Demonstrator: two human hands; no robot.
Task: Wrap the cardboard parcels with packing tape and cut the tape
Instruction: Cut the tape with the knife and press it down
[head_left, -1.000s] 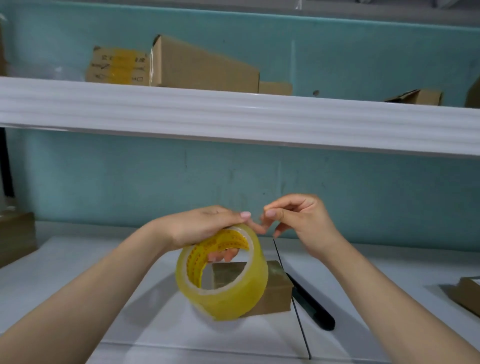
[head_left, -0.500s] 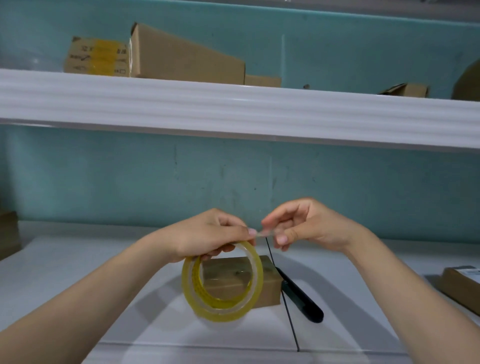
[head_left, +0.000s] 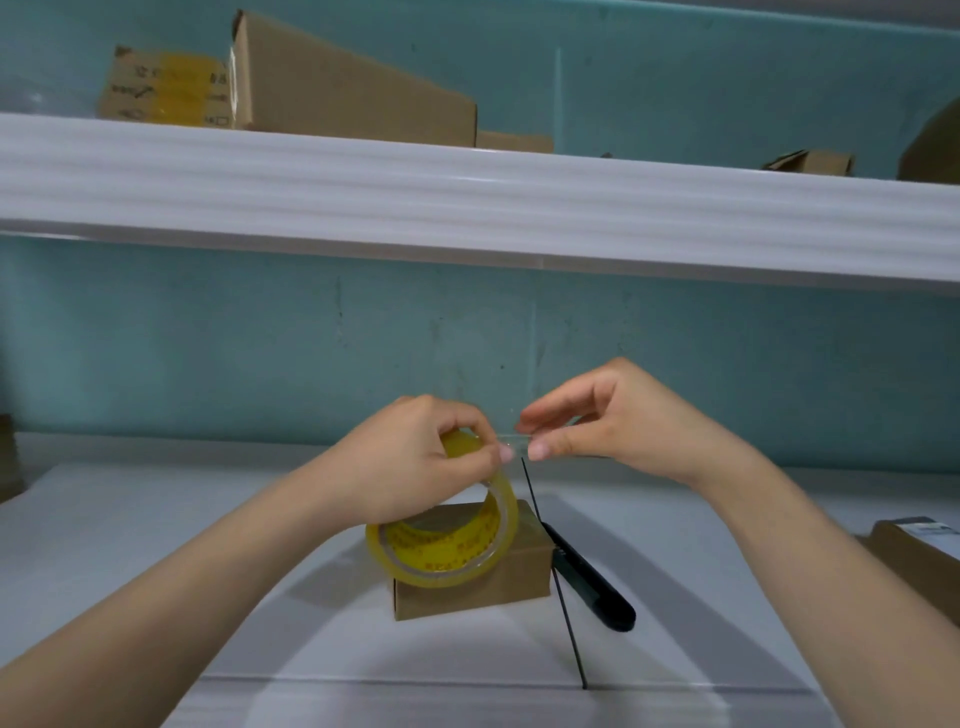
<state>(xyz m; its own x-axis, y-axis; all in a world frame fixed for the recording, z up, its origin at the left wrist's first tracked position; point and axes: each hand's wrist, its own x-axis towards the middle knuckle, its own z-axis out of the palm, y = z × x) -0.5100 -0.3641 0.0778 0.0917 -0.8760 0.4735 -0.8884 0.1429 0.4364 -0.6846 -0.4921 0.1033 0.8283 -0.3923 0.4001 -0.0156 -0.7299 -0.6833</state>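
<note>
Centre frame: left hand (head_left: 415, 462) grips yellow tape roll (head_left: 452, 551) above small cardboard parcel (head_left: 478, 582) on bench (head_left: 156, 545). Right hand (head_left: 618, 421) pinches the clear tape end (head_left: 514, 441). Black knife (head_left: 592, 582) just right of parcel.

Packing room: shelved cardboard boxes (head_left: 353, 88), tape roll (head_left: 447, 551).

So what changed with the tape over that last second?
The right hand has caught the loose end between its fingers and drawn it a little rightward, off the roll. The roll has tilted, so its hole now shows more slantwise. Unchanged: the left hand grips the roll above the parcel, and the knife lies beside it on the table.
</note>
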